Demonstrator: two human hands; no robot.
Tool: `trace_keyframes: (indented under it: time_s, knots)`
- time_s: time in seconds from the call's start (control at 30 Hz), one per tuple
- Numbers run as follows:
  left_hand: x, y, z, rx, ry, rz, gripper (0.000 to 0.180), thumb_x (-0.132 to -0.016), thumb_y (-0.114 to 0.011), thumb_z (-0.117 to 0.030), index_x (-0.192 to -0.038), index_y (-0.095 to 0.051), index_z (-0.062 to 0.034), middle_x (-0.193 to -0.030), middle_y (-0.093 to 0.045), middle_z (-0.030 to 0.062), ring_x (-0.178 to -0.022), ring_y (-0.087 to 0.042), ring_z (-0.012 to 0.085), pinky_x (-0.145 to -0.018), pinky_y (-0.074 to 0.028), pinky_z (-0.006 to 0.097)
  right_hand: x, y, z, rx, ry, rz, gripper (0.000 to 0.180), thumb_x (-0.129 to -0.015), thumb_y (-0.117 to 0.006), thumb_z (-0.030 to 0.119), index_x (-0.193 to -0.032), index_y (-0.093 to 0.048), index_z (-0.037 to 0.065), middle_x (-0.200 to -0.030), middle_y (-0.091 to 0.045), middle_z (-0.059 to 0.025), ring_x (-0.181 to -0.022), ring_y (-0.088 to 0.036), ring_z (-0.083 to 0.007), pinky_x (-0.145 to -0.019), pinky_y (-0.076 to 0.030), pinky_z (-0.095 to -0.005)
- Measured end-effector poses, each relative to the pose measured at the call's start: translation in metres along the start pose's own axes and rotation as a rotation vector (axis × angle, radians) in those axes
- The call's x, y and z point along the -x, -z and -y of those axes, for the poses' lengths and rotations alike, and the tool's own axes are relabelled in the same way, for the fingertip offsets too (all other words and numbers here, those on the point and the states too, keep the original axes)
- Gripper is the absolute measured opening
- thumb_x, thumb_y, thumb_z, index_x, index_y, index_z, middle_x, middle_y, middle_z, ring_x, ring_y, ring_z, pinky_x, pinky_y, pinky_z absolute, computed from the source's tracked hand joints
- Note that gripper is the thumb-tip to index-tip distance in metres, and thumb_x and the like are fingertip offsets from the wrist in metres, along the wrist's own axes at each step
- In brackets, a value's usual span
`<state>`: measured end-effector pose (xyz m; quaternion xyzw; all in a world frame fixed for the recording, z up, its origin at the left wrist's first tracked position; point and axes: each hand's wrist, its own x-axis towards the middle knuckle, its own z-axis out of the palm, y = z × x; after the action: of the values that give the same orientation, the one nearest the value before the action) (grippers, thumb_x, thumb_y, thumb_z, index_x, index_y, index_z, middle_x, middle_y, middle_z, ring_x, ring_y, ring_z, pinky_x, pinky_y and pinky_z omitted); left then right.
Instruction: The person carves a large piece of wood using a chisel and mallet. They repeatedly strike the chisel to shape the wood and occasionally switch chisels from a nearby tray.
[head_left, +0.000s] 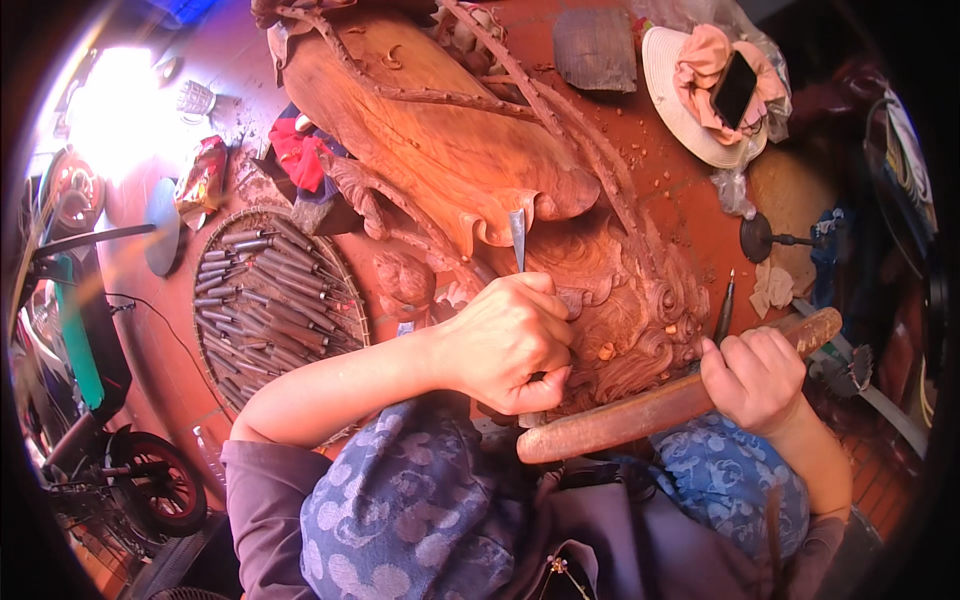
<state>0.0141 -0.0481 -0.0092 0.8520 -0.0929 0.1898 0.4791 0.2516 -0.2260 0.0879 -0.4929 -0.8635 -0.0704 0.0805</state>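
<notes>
Apparently chiselling the wood carving (470, 150), with chisel (518, 238) clamped in left hand (515, 340) and wooden mallet (620, 415) gripped in right hand (755, 378); probably needing square, measured taps next.

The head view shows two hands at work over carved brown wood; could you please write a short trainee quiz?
1. Which hand grips the chisel with the grey metal blade?
2. True or false: the round woven tray of dark-handled tools lies to the person's right.
3. The right hand holds: (a) a long, rounded brown wooden stick; (b) a black phone; (c) a red cloth.

Key: 1. The left hand. 2. False. 3. a.
</notes>
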Motion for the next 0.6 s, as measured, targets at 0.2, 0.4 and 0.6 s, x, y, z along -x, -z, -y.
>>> trace_keyframes:
  time_s: [0.2, 0.4, 0.6]
  knots:
    - [0.002, -0.002, 0.002, -0.018, 0.002, -0.018, 0.026, -0.067, -0.064, -0.020, -0.051, -0.049, -0.0078, -0.058, -0.050, 0.0073, -0.062, -0.053, 0.0279, -0.063, -0.038, 0.040, 0.000, -0.005, -0.003, -0.019, 0.068, -0.028, 0.024, -0.073, -0.077, -0.002, -0.088, -0.058, 0.002, -0.075, -0.058, -0.0096, -0.063, -0.059, -0.0242, -0.055, -0.051, -0.0362]
    - [0.000, -0.002, 0.000, -0.029, 0.021, -0.016, 0.026, -0.067, -0.064, -0.020, -0.050, -0.048, -0.0075, -0.056, -0.050, 0.0081, -0.061, -0.053, 0.0288, -0.063, -0.039, 0.041, 0.001, -0.009, -0.003, -0.105, 0.098, -0.051, 0.028, -0.072, -0.078, -0.003, -0.090, -0.058, 0.002, -0.076, -0.058, -0.0097, -0.064, -0.060, -0.0241, -0.056, -0.051, -0.0373]
    - [0.001, -0.001, 0.004, -0.070, 0.015, -0.011, 0.026, -0.067, -0.065, -0.019, -0.051, -0.048, -0.0079, -0.058, -0.048, 0.0060, -0.060, -0.052, 0.0272, -0.062, -0.038, 0.040, 0.003, -0.012, -0.003, -0.145, 0.079, -0.066, 0.027, -0.071, -0.079, -0.003, -0.088, -0.059, 0.001, -0.077, -0.058, -0.0094, -0.064, -0.059, -0.0246, -0.057, -0.051, -0.0376]
